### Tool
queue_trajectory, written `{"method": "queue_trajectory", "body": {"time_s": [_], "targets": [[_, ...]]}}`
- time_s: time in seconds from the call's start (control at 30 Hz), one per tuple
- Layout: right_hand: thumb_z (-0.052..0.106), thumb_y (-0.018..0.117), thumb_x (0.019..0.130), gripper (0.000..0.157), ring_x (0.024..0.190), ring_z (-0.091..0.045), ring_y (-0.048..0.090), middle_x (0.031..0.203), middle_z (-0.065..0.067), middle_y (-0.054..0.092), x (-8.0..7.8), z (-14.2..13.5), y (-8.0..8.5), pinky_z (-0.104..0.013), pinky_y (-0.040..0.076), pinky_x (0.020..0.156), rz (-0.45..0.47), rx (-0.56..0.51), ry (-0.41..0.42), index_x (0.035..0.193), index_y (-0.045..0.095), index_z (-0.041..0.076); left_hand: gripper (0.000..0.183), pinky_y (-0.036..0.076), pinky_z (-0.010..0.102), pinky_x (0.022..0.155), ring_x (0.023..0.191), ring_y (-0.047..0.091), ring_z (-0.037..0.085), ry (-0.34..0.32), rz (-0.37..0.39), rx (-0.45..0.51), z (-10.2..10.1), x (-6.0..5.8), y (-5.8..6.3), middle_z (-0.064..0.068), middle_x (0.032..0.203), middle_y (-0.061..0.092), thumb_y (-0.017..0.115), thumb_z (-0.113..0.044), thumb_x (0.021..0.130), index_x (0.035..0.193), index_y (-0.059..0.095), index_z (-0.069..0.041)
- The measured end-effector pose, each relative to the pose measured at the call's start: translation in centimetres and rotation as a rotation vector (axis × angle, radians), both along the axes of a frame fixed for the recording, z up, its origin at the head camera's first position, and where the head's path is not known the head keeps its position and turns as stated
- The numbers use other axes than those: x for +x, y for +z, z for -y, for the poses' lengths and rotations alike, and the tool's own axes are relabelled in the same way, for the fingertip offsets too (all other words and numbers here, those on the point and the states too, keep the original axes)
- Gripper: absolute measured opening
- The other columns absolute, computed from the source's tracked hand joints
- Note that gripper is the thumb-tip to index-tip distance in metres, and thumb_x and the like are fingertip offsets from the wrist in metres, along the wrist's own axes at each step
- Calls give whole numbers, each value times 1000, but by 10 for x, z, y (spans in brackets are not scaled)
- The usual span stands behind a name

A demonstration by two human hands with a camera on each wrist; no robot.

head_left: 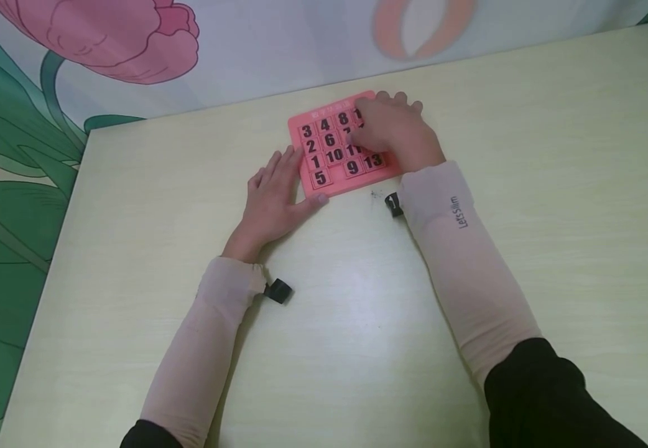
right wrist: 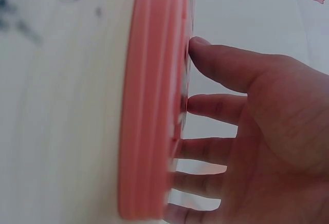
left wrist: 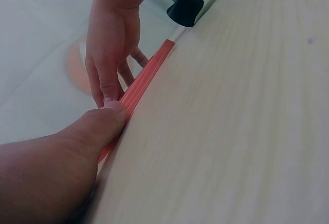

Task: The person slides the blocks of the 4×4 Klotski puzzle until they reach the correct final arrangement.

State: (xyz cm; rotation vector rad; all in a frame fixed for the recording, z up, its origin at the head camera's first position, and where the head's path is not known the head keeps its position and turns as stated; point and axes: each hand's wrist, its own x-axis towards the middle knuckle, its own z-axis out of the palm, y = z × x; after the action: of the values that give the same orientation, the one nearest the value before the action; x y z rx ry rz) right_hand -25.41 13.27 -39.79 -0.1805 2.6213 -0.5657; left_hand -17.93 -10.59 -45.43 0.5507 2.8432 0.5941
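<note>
A pink number slide puzzle (head_left: 335, 177) with black-numbered square tiles lies at the table's far side, tilted slightly. At its left edge rests my left hand (head_left: 273, 199), fingers fairly straight along the side and thumb at the near left corner. In the left wrist view that thumb (left wrist: 103, 118) touches the puzzle's pink rim (left wrist: 149, 77). Over the right part of the board is my right hand (head_left: 399, 130), covering several tiles. The right wrist view shows its spread, fairly straight fingers (right wrist: 216, 106) with their tips at the tile face.
The pale wooden table (head_left: 329, 348) extends around the puzzle. Behind it stands a wall (head_left: 279, 50) painted with flowers and leaves. Small black devices sit at the left cuff (head_left: 278, 290) and the right cuff (head_left: 393, 205).
</note>
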Motion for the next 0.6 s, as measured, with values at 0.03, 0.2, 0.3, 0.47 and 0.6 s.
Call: {"method": "queue_trajectory", "body": {"time_s": [0.03, 0.2, 0.3, 0.47, 0.6], "targets": [[37, 54, 102, 57, 133, -45, 31, 141, -21, 43, 0, 0, 0, -69, 8, 114, 1, -2, 0, 152, 41, 13, 94, 3, 49, 120, 154, -3, 20, 1, 0, 0, 0, 0, 0, 0, 169, 7, 52, -68, 94, 164, 8, -25], [37, 55, 102, 57, 131, -43, 33, 141, -21, 43, -1, 0, 0, -69, 11, 113, -7, -6, 7, 152, 41, 13, 93, 3, 48, 120, 154, -4, 19, 5, 3, 3, 1, -1, 0, 0, 169, 7, 52, -68, 94, 164, 8, -25], [38, 55, 102, 57, 130, -43, 33, 140, -21, 44, -1, 0, 1, -69, 11, 113, -8, -1, 9, 152, 42, 13, 93, 3, 48, 120, 154, -4, 19, 5, 1, 4, 2, -2, 0, 0, 169, 7, 52, -68, 94, 164, 8, -25], [38, 55, 102, 57, 131, -43, 32, 141, -21, 43, -2, 0, 0, -69, 10, 113, -6, -1, 5, 152, 42, 13, 93, 3, 48, 120, 154, -3, 19, 4, 5, 7, 1, -1, 1, 0, 169, 8, 52, -67, 94, 164, 9, -25], [38, 55, 102, 57, 130, -43, 32, 140, -20, 43, -2, 0, -1, -69, 11, 113, -4, -4, 1, 151, 42, 13, 94, 3, 48, 120, 154, -3, 19, 9, 11, 8, -1, -1, 1, 0, 169, 8, 53, -68, 93, 164, 10, -25]]}}
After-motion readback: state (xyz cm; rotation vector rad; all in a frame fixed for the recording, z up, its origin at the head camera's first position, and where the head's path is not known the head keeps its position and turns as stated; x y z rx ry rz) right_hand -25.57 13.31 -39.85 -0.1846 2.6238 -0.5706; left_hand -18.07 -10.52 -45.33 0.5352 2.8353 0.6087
